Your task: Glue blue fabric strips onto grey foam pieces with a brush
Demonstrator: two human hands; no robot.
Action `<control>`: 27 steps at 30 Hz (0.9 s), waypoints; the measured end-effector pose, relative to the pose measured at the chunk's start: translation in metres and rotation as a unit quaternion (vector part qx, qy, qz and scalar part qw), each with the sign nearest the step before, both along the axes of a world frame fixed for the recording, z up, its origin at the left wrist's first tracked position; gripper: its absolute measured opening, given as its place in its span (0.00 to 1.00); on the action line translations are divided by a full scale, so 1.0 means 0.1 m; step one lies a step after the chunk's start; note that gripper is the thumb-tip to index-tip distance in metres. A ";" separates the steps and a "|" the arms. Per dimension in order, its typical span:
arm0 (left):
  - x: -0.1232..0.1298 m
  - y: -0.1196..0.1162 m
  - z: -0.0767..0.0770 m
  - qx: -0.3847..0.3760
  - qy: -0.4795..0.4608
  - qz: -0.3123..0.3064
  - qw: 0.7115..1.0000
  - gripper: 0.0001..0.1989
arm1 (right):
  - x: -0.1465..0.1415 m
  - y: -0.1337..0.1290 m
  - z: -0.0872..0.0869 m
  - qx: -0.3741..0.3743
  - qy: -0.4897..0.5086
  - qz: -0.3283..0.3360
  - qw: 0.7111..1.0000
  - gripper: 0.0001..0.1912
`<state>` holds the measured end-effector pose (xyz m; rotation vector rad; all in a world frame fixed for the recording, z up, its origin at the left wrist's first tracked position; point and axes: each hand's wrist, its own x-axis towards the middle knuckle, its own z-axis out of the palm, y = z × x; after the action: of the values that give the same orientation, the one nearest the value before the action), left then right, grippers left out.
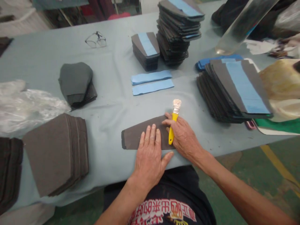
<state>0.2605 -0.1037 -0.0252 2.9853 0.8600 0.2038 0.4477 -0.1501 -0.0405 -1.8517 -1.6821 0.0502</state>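
Observation:
A dark grey tapered fabric piece (133, 136) lies flat near the table's front edge, with a black strip at its narrow left end. My left hand (150, 156) rests palm down on it, fingers stretched out. At the piece's wide right end is my right hand (184, 134), closed around a brush (173, 125) with a yellow handle and pale bristles pointing away from me. The right fingertips touch the edge of the fabric piece. Beyond the hands lie light blue fabric strips (153, 87) in two groups.
Stacks of grey pieces with blue strips stand at the right (234, 90) and back (145, 50), one tall (178, 34). At left are a brown-grey stack (56, 150), a smaller dark pile (76, 81) and clear plastic (30, 106). Eyeglasses (96, 40) lie at the back.

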 end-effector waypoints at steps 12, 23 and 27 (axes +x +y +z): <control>0.05 -0.03 0.06 -0.050 -0.028 0.013 0.998 0.43 | -0.28 -0.14 0.14 0.088 0.245 -0.067 0.963 0.11; 0.09 -0.07 -0.04 -0.065 -0.097 0.028 0.993 0.36 | -0.82 0.06 0.72 0.110 0.414 -0.040 0.903 0.25; 0.14 -0.12 -0.07 -0.053 -0.120 0.030 0.991 0.31 | -0.91 0.22 0.63 0.050 0.449 -0.055 0.891 0.24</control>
<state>0.2743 -0.1158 -0.0326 2.7658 0.9012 0.4914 0.3571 -0.1286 0.0224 -1.4746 -0.9027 0.6560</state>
